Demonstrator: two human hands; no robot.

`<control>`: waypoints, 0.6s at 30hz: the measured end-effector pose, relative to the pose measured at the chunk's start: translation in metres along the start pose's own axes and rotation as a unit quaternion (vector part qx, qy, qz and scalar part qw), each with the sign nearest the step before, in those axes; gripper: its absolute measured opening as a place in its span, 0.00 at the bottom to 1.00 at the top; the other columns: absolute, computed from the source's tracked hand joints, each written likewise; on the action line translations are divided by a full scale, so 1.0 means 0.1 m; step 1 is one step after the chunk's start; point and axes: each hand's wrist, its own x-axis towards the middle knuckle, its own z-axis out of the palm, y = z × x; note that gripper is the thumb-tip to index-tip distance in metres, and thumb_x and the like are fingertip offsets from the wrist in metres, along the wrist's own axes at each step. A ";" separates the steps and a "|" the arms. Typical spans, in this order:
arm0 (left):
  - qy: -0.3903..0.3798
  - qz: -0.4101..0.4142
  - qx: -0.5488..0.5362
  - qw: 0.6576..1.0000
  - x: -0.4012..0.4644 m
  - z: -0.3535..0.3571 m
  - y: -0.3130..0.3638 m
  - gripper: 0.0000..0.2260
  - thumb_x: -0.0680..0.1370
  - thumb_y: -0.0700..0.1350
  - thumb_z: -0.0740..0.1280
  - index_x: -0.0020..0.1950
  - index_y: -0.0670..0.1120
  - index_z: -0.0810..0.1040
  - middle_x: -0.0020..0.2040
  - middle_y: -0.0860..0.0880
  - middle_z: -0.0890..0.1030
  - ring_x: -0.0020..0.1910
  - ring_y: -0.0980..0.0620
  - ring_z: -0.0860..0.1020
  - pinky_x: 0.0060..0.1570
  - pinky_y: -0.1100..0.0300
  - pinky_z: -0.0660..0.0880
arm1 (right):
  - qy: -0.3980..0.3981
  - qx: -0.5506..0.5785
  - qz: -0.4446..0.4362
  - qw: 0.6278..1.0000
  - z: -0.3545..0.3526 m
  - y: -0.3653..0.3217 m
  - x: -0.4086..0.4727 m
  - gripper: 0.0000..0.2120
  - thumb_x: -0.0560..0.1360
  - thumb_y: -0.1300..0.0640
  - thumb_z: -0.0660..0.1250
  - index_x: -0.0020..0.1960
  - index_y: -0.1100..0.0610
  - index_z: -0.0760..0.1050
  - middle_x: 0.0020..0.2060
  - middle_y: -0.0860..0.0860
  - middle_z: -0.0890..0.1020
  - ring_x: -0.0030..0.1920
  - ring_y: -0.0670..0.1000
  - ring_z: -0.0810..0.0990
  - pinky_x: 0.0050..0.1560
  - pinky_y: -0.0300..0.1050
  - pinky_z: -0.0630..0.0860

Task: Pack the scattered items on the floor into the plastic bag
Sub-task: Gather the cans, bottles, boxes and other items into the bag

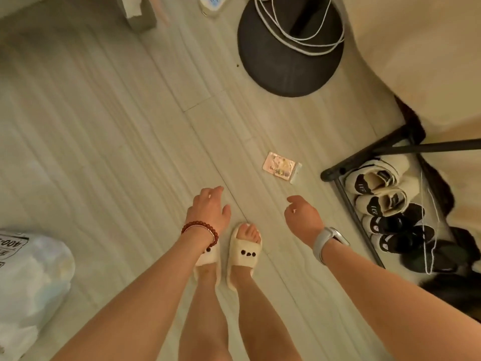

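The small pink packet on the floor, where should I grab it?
The pink packet lies flat, so pinch across its two long edges from above. The right hand is nearer and holds nothing; the thicker pale end gives a better grip.

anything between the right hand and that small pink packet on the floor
Nothing: in the head view only bare floor shows between the right hand and the pink packet. The hand holds nothing.

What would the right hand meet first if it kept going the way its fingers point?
Probably the small pink packet lying on the pale wood-grain floor; the right hand points up-left, roughly toward it. Height above the floor is unclear.
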 end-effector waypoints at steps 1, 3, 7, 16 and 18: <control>-0.004 -0.005 0.005 1.000 0.26 0.12 0.00 0.23 0.78 0.47 0.57 0.72 0.47 0.58 0.71 0.43 0.63 0.68 0.43 0.64 0.64 0.49 0.66 | -0.008 -0.009 0.001 1.000 0.08 0.07 0.24 0.18 0.77 0.59 0.54 0.67 0.57 0.65 0.61 0.58 0.75 0.60 0.59 0.74 0.58 0.51 0.74; -0.004 -0.024 0.008 1.000 0.79 0.36 -0.03 0.24 0.78 0.47 0.58 0.73 0.47 0.57 0.72 0.42 0.62 0.69 0.42 0.62 0.64 0.48 0.66 | -0.014 -0.036 -0.014 0.999 0.26 0.20 0.74 0.19 0.77 0.60 0.54 0.68 0.56 0.65 0.62 0.58 0.75 0.61 0.59 0.73 0.58 0.51 0.74; 0.004 -0.013 0.050 0.999 1.77 0.86 -0.17 0.30 0.77 0.50 0.61 0.75 0.50 0.51 0.76 0.44 0.52 0.73 0.42 0.53 0.67 0.46 0.63 | 0.046 -0.127 -0.073 0.988 0.60 0.44 1.73 0.21 0.76 0.59 0.56 0.69 0.57 0.62 0.67 0.58 0.69 0.66 0.59 0.66 0.61 0.55 0.69; 0.047 -0.011 0.234 0.971 2.44 1.68 -0.65 0.49 0.68 0.65 0.66 0.72 0.56 0.31 0.74 0.45 0.30 0.73 0.40 0.34 0.69 0.35 0.49 | 0.165 -0.265 -0.147 0.939 0.87 0.73 3.01 0.34 0.73 0.53 0.64 0.73 0.58 0.51 0.72 0.59 0.57 0.72 0.61 0.55 0.69 0.62 0.57; 0.049 -0.003 0.234 0.971 2.43 1.64 -0.67 0.49 0.68 0.65 0.66 0.72 0.56 0.31 0.74 0.46 0.31 0.74 0.40 0.35 0.69 0.36 0.50 | 0.186 -0.289 -0.154 0.926 0.81 0.69 3.00 0.37 0.70 0.50 0.67 0.72 0.60 0.55 0.65 0.62 0.65 0.64 0.64 0.64 0.61 0.59 0.64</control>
